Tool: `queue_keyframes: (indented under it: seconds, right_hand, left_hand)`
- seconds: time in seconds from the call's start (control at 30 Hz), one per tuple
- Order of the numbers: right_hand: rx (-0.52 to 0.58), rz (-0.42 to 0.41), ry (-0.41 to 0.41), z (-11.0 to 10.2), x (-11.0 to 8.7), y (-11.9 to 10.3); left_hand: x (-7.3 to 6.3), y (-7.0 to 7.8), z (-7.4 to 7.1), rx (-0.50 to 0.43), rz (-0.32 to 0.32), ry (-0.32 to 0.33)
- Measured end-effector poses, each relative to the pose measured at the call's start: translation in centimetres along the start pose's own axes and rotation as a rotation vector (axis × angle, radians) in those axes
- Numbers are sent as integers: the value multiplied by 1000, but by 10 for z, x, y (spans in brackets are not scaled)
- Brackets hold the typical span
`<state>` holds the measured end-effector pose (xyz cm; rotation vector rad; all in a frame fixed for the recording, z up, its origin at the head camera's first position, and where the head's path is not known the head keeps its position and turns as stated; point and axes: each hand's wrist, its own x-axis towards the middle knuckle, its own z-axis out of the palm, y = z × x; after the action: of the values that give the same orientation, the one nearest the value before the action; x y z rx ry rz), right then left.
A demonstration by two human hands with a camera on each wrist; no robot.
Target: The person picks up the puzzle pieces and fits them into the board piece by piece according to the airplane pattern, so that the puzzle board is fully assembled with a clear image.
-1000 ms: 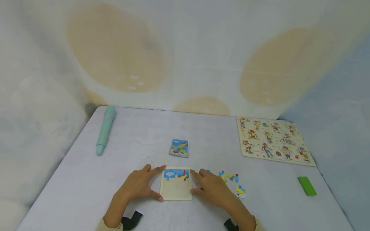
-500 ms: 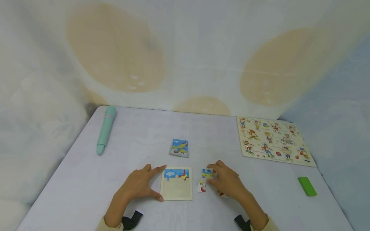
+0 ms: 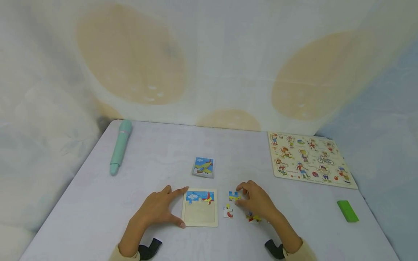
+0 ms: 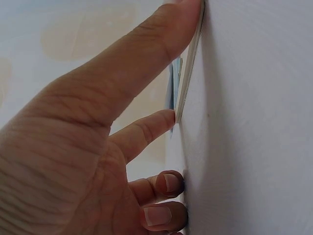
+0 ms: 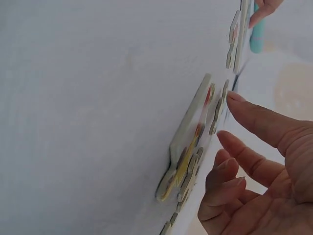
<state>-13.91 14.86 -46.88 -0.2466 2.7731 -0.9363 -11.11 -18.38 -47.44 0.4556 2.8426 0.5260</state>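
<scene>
A small wooden puzzle tray [image 3: 199, 216] lies at the front middle, its top row filled with sky pieces and a red plane tail. My left hand [image 3: 158, 207] braces the tray's left side, forefinger straight at the top corner and thumb at the bottom corner. To the right of the tray, my right hand [image 3: 259, 203] hovers low, thumb and forefinger apart beside a blue and yellow puzzle piece [image 3: 233, 196]. In the right wrist view the thumb tip is at or very near a puzzle piece [image 5: 219, 108]. Another piece [image 3: 228, 211] lies just below; more pieces [image 3: 253, 217] are partly hidden under the hand.
Behind the tray lies a small airplane picture card [image 3: 203, 167]. A mint-green tube-shaped object [image 3: 121, 148] lies at the far left. At the back right is a wooden board with children figures [image 3: 310, 159], and a green block [image 3: 347, 211] lies near the right edge.
My right hand has left the tray's right side and moved right to the loose pieces, where it has shifted slightly since half a second ago. The left hand stays at the tray.
</scene>
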Motion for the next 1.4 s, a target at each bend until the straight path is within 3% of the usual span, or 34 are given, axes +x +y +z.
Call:
queue_keyframes:
  seconds: [0.4,0.63,0.9,1.4]
  right_hand:
    - [-31,-3,-34,3,2,2]
    - [-256,-156,35,3,-2,2]
    - [-379,-281,105,3,-3,3]
    - [-375,-414,214,0,-7,4]
  left_hand:
    - [1,-1,1,2,-10,-13]
    - [1,-1,1,9,-4,-6]
    - [0,-2,3,12,5,5]
    - [0,-1,1,4,9,-1]
